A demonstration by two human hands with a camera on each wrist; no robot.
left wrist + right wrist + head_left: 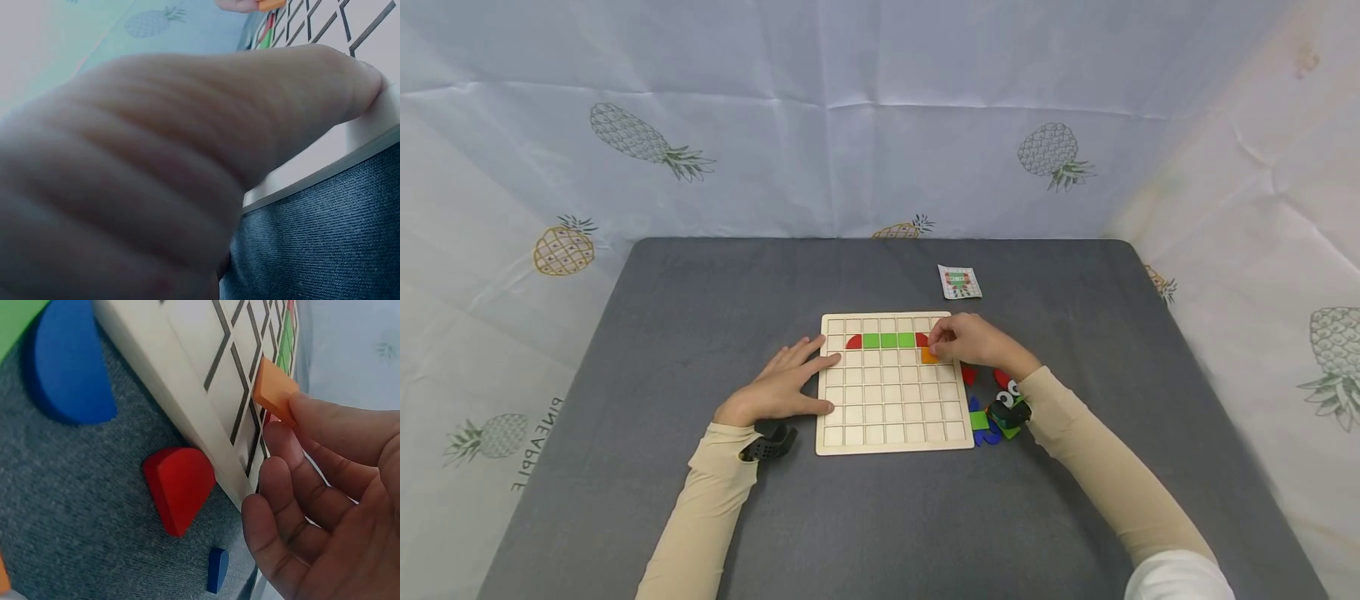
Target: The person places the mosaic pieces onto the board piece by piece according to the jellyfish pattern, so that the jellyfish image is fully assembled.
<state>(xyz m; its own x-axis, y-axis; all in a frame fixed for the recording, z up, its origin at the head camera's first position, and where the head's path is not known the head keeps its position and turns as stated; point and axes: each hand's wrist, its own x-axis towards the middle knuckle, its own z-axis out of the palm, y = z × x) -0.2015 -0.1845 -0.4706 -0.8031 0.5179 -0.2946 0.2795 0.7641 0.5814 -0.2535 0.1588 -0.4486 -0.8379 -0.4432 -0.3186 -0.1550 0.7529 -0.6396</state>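
A light wooden grid board [887, 408] lies on the grey cloth. Near its top, three green squares [889, 340] sit in a row, with a red rounded piece [853, 342] at the left end and another red piece [922, 339] at the right. My right hand [973, 340] pinches an orange square [275, 390] between thumb and fingers, over the cell just below the right red piece. My left hand [782, 385] lies with fingers spread at the board's left edge, its thumb [350, 81] resting on the rim in the left wrist view.
Loose pieces lie right of the board, partly under my right wrist: a red quarter-round piece [181, 487], a blue half-round piece [72, 369] and a green square [979, 420] among them. A small printed pattern card [959, 282] lies beyond the board's far right corner.
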